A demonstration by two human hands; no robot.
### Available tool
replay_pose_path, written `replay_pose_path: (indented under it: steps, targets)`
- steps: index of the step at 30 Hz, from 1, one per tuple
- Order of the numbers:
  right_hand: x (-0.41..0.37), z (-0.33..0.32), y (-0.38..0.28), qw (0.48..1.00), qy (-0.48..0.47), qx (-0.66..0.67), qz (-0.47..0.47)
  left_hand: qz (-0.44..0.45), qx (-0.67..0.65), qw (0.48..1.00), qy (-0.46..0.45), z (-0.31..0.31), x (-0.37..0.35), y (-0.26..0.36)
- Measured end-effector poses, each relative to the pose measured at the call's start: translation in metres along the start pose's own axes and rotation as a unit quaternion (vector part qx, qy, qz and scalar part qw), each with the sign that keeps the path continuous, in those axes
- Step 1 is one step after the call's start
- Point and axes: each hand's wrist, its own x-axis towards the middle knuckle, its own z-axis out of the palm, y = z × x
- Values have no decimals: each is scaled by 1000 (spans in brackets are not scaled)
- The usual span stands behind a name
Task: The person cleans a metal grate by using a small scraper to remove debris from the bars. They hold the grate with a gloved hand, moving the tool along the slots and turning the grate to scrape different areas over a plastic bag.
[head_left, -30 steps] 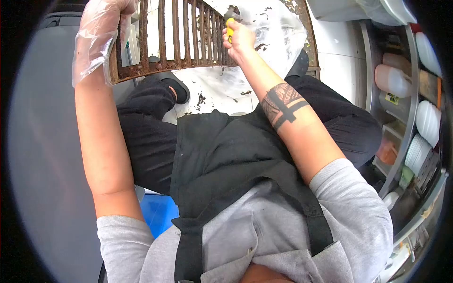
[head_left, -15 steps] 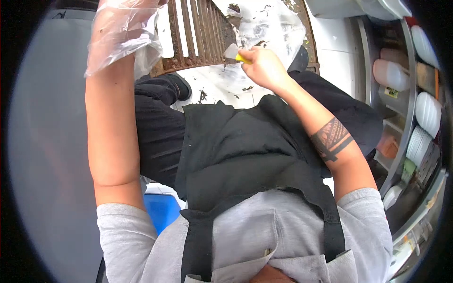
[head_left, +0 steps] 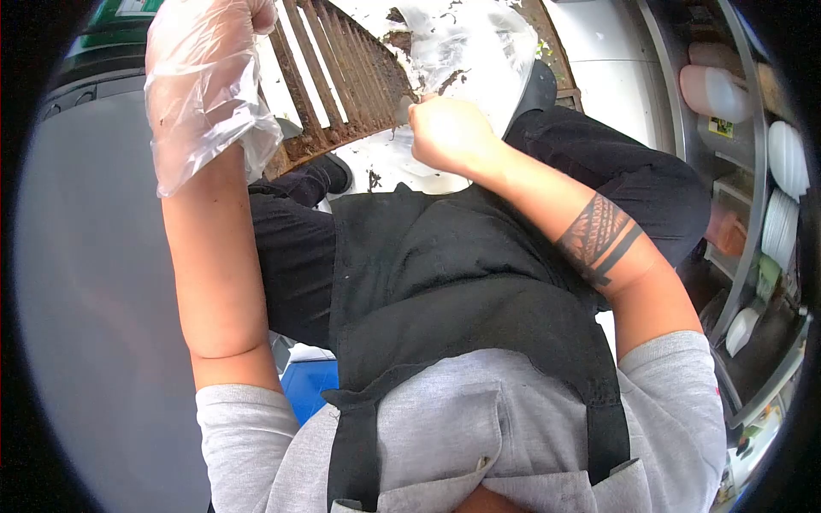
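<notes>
Evidently stiff, prob. heavy: rusty slatted grate, head view, tilted beyond apron, nr L shoe, plastic sheet alongside. Est. rough, gritty, apt to shed flakes; not fragile. Best hold = outer rim, not slats. L hand: clear glove, fingers curled by grate's upper L side; cut off at frame edge, contact can't be told. R hand: bare, clenched round small scraper; handle hidden, blade at grate's R end.

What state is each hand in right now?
Left hand: gloved, curled by the grate; grip can't be told.
Right hand: closed, holding a scraper.
</notes>
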Motion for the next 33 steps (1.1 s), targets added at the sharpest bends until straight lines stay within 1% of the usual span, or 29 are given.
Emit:
replay_pose_path:
  steps: [2,3,4,5,7,13,17,19,20,21,23,24,25,26,27,28,29,30,31,33]
  targets:
    - [-2,-4,-6,999,-38,-17,0,-6,16,1000,1,-6,11,-10]
    - [-1,-2,-6,999,-39,-17,1,-54,24,998,-22,-15,29,-28]
    - [1,0,-4,1000,-25,-7,0,-102,32,993,-46,-15,39,-28]
    - [1,1,-1,1000,-10,2,1,-103,31,993,-49,-14,37,-28]
    - [9,3,2,1000,-8,3,-2,-170,-10,985,-23,-11,28,-23]
    - [-5,5,-1,1000,-6,-8,-24,-70,-29,997,-20,0,16,-10]
    - [20,7,3,1000,17,-18,-17,-56,-39,997,-20,5,19,-8]
    - [12,7,-1,1000,6,-24,-4,-41,-39,998,-21,7,17,-5]
    - [1,5,-1,999,17,-18,-23,-29,-39,999,-21,9,15,-3]
    - [-1,2,1,998,30,-15,-46,-1,-46,999,-16,12,13,1]
    - [19,4,8,999,21,-14,-47,68,-53,996,-9,20,10,5]
    - [29,7,10,999,18,-11,-42,66,-52,996,-13,16,7,2]
    - [34,4,9,999,16,-7,-37,209,141,967,-27,10,6,-3]
    - [36,0,9,999,-24,-8,-25,343,326,880,-38,7,10,-5]
    - [27,-3,8,999,-22,-4,-24,345,327,879,-41,10,17,-6]
    - [16,-6,7,999,-30,1,-23,141,156,978,-4,16,27,-10]
    - [13,-9,11,999,-37,1,-27,-75,-29,996,38,21,34,-7]
    - [14,4,19,998,13,-22,-52,-141,24,990,-17,11,27,2]
    - [22,-2,19,998,9,-20,-52,-144,25,989,-18,11,27,-1]
    - [48,-18,17,998,-64,7,-28,-157,19,987,-29,6,29,-9]
